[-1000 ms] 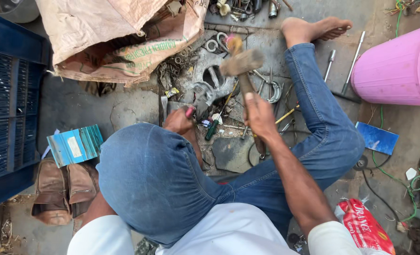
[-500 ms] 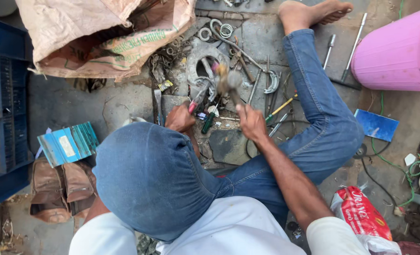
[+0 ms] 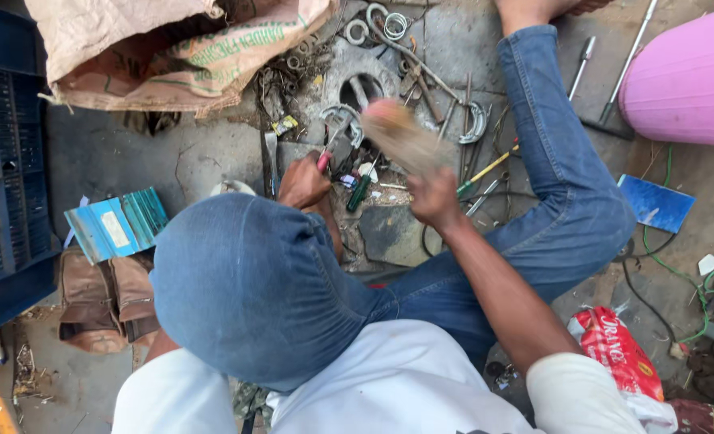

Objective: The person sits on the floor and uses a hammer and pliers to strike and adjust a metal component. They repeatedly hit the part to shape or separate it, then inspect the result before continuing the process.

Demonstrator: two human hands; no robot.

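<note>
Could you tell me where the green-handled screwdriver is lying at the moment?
In the head view, the green-handled screwdriver lies on the ground near centre, between the left hand and the right hand.

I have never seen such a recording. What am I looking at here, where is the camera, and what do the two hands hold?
There is no machine: a person sits on the ground and works with bare hands. The one camera looks down from above the head, so you see the blue head covering first. The left hand holds a tool with a red handle against a pile of metal parts. The right hand grips a wooden-handled tool, blurred by motion, probably a hammer. Around lie a green screwdriver, metal rings, a sack, a pink tub and a blue crate.
</note>
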